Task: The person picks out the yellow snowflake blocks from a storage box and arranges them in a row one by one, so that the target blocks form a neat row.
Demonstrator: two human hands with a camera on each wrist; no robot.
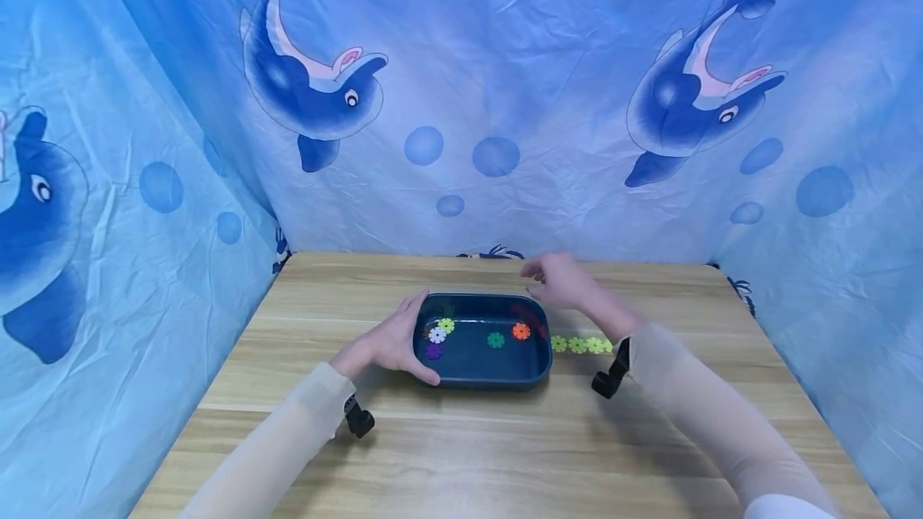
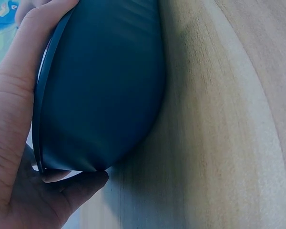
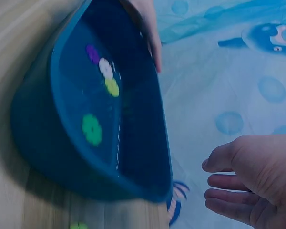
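A dark blue plastic basin point(image 1: 497, 384) stands on the wooden table. My left hand point(image 1: 392, 343) grips its left end, thumb on the near side and fingers toward the far corner; the left wrist view shows this hand point(image 2: 43, 200) against the basin's outer wall point(image 2: 105, 86). Inside lie small flower-shaped plastic discs: an orange one point(image 1: 521, 331), a green one point(image 1: 495, 339), a white one point(image 1: 437, 335), a yellow-green one point(image 1: 447, 325) and a purple one point(image 1: 434, 351). Past the far right corner hovers my right hand point(image 1: 566, 283), fingers loosely bent, holding nothing.
To the right of the basin, several yellow-green discs point(image 1: 577, 344) lie in a row on the table point(image 1: 461, 455), partly behind my right forearm. Blue dolphin-printed cloth point(image 1: 461, 102) hangs behind the table and along both sides. Each wrist wears a black camera mount point(image 1: 613, 371).
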